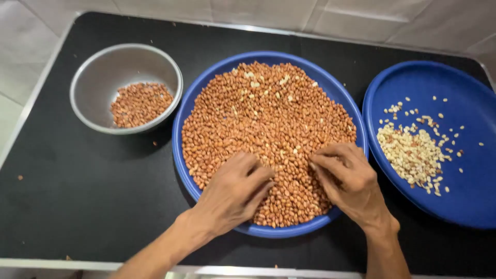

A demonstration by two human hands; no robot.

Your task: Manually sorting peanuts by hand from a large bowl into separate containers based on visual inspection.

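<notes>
A big round blue tray (192, 98) in the middle of the black table holds a thick layer of red-brown peanuts (268, 119), with a few pale skinless ones near its far side. My left hand (235, 191) rests on the near part of the pile, fingers curled down into the nuts. Just to its right, my right hand (346, 178) also lies on the pile, fingertips pinched together and touching the peanuts. Whether either hand holds single nuts cannot be made out.
At the far left stands a metal bowl (93, 70) with a small heap of red-brown peanuts (140, 104). A second blue tray (465, 155) at the right holds pale skinless peanuts (411, 150). The black table (77, 196) has a metal rim; tiled floor lies beyond.
</notes>
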